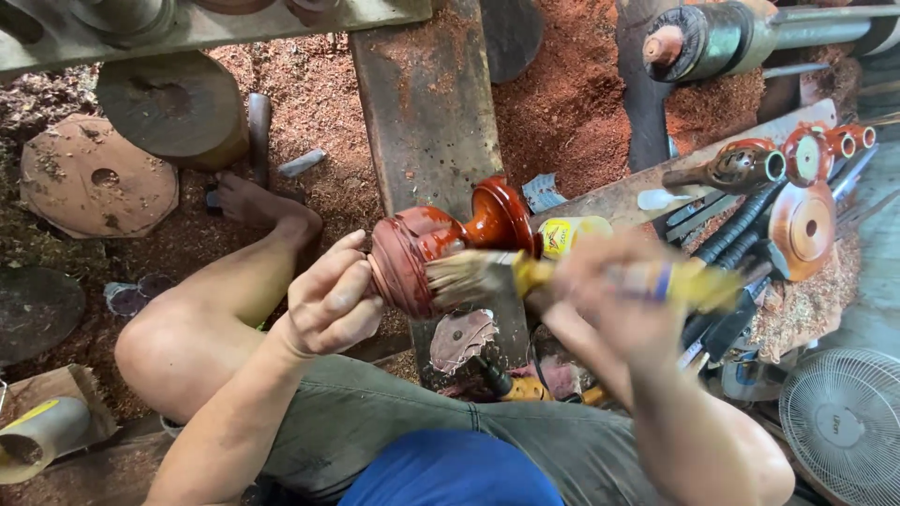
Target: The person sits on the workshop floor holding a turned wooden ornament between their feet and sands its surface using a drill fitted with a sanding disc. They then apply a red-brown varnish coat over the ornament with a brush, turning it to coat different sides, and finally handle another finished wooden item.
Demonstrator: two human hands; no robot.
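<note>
Reddish sawdust covers the floor, and a worn wooden beam runs from the top edge down toward the person's lap. Left of it lie a thick wooden disc and a flat round board with a hole in its middle; the person's bare foot rests between them and the beam. On the right, a row of glossy red turned pieces sits on a plank, with dark metal tools crowded beneath them and a white fan in the bottom right corner. A lathe spindle shows near the top right. The red lacquered wooden stand is held in the air over the lower end of the beam, above the knees. The left hand curls its fingers around the stand's wide end, gripping it. The right hand, blurred, is closed around the yellow handle of a paintbrush, whose bristles touch the stand.
</note>
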